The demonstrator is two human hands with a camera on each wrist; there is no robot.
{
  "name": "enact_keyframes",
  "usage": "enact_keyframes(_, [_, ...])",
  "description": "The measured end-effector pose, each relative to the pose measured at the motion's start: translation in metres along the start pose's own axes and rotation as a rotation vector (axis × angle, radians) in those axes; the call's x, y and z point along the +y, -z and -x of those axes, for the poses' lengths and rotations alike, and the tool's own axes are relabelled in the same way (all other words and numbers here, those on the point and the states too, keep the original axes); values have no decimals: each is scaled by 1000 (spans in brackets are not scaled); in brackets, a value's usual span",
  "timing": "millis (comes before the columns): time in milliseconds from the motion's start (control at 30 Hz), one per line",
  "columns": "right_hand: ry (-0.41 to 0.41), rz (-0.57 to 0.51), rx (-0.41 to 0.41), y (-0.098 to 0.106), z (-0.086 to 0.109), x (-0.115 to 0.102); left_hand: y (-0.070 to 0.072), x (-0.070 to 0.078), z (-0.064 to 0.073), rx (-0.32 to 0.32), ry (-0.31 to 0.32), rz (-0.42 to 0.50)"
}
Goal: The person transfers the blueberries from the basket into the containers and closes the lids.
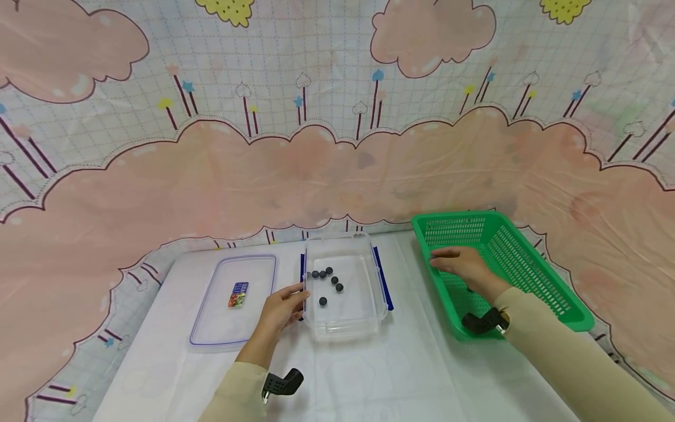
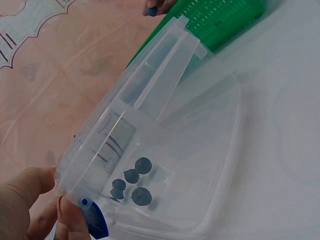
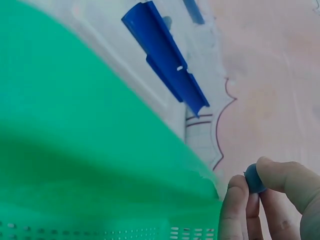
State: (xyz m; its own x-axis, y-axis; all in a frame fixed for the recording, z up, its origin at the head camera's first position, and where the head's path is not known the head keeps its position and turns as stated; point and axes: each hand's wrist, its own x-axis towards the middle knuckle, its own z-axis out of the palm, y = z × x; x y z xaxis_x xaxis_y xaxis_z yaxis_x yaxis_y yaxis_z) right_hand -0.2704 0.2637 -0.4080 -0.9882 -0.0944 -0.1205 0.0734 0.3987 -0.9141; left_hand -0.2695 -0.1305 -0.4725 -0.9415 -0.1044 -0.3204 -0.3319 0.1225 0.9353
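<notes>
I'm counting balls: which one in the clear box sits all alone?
The ball lowest in the head view; the other balls cluster farther back in the box.

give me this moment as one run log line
left hand: grips side of clear container | right hand: pinches blueberry near rim of green basket | more blueberries: inside container | lid: off, flat on white tabletop
</notes>
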Motion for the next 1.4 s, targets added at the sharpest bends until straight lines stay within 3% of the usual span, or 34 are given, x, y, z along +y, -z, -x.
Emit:
enact_keyframes(400, [-10, 50, 0, -24, -12, -7, 0, 0, 0, 1, 9, -8])
enact_keyframes(633, [-10, -46, 2, -42, -25, -7, 0, -1, -1, 2, 8, -1])
enact_keyframes(1000, [-28, -71, -20, -70, -36, -8, 0, -2, -1, 0, -2, 2])
enact_keyframes(1267, [-33, -173, -42, -90, -45, -14, 0, -2, -2, 0, -5, 10])
enact_keyframes(1400, [-61, -172, -38, -98, -48, -19, 1, -2, -1, -1, -10, 7])
